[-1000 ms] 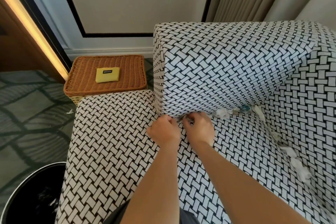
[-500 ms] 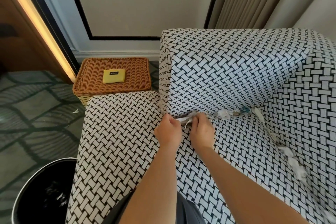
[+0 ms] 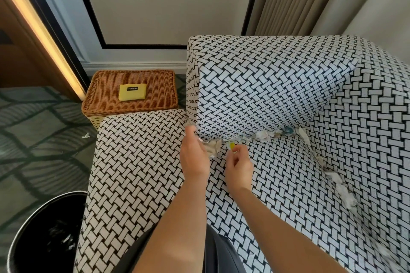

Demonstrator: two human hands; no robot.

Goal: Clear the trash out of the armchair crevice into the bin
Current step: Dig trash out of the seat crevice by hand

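Note:
I look down on a black-and-white woven armchair (image 3: 137, 162). My left hand (image 3: 194, 157) holds a crumpled beige paper scrap (image 3: 214, 147) just pulled from the crevice under the armrest. My right hand (image 3: 239, 164) pinches a small yellow-and-white scrap (image 3: 231, 146) right beside it. More crumpled paper bits (image 3: 264, 135) line the crevice along the armrest, and further white scraps (image 3: 346, 193) run down the crevice at the right. The black bin (image 3: 33, 239) stands on the floor at the lower left, with some scraps inside.
A wicker box (image 3: 131, 104) with a yellow pouch (image 3: 132, 92) on its lid stands beside the chair by the wall. One white scrap (image 3: 85, 135) lies on the patterned carpet. Curtains hang behind the chair.
Both hands have drawn back from the crevice, each with a scrap now pulled out. The view has shifted slightly, bringing more of the bin into sight.

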